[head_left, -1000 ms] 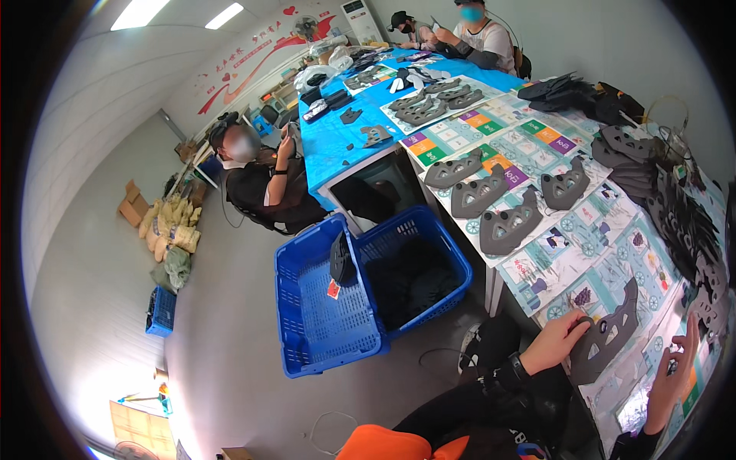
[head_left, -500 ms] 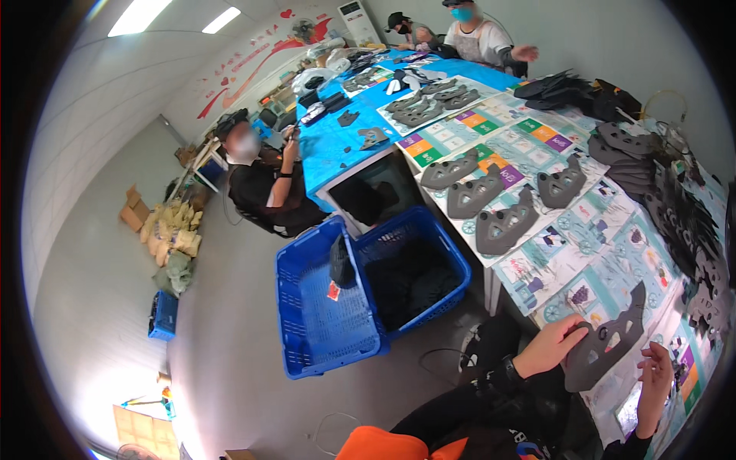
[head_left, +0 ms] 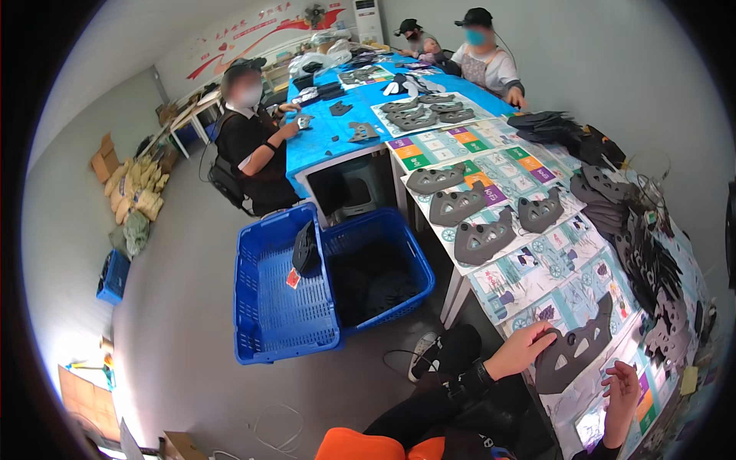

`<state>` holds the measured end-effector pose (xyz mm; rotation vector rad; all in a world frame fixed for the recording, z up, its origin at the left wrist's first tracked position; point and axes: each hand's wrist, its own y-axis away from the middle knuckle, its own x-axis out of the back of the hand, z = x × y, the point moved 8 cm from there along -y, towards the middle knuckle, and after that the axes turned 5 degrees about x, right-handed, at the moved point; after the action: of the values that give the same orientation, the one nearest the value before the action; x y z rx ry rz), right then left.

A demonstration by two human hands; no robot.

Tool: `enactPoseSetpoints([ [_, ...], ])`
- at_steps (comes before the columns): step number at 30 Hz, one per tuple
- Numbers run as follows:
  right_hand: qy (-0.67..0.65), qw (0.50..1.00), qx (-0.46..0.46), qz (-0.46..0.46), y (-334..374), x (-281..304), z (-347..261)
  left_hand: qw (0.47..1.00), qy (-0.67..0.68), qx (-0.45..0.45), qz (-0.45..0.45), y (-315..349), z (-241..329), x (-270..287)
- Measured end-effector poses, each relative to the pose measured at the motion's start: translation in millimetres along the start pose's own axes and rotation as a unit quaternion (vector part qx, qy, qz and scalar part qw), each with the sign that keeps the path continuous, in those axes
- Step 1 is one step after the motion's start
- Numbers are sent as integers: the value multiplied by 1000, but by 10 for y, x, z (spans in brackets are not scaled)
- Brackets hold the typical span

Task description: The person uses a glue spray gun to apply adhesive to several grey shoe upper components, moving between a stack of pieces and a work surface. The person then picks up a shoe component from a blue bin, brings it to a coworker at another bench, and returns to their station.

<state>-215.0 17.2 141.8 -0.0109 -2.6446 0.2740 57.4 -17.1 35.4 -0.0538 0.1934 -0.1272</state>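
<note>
My left hand [head_left: 523, 350] pinches the left edge of a dark grey cut-out foam piece [head_left: 569, 362] between thumb and fingers. The piece has several openings and a long pointed end, and it lies at the near edge of the patterned table [head_left: 529, 300]. My right hand [head_left: 622, 385] is raised just right of the piece, its fingers apart and slightly curled, apparently with nothing in them. Similar grey foam pieces [head_left: 486, 239] lie spread out farther up the table.
Stacks of dark foam pieces [head_left: 648, 257] line the table's right side. Two blue crates [head_left: 244, 307] stand left of the table; one holds dark material. A co-worker [head_left: 249, 146] sits at the blue-covered table [head_left: 326, 147]; two more people [head_left: 491, 65] are at the far right.
The whole view has shifted, so the table and my hands appear farther left. The seated co-worker's hands have lowered to the blue table. My left hand keeps its hold on the foam piece.
</note>
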Motion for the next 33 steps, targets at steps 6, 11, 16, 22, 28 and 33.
enactPoseSetpoints([
  [6,-64,997,-5,37,147,22,117,1000,-17,5,-3,59,143,-16],
  [11,-159,985,-32,62,260,84,466,996,-82,35,-11,-15,209,-156],
  [16,-169,982,-32,75,315,245,485,994,-79,60,-37,0,151,-322],
  [22,-163,985,-45,39,253,37,431,999,-39,11,9,13,47,-110],
  [28,-111,992,-15,64,180,122,-1,1000,0,-10,-25,-15,187,-125],
  [33,-87,995,-40,11,244,-127,14,1000,-1,-7,9,76,195,169],
])
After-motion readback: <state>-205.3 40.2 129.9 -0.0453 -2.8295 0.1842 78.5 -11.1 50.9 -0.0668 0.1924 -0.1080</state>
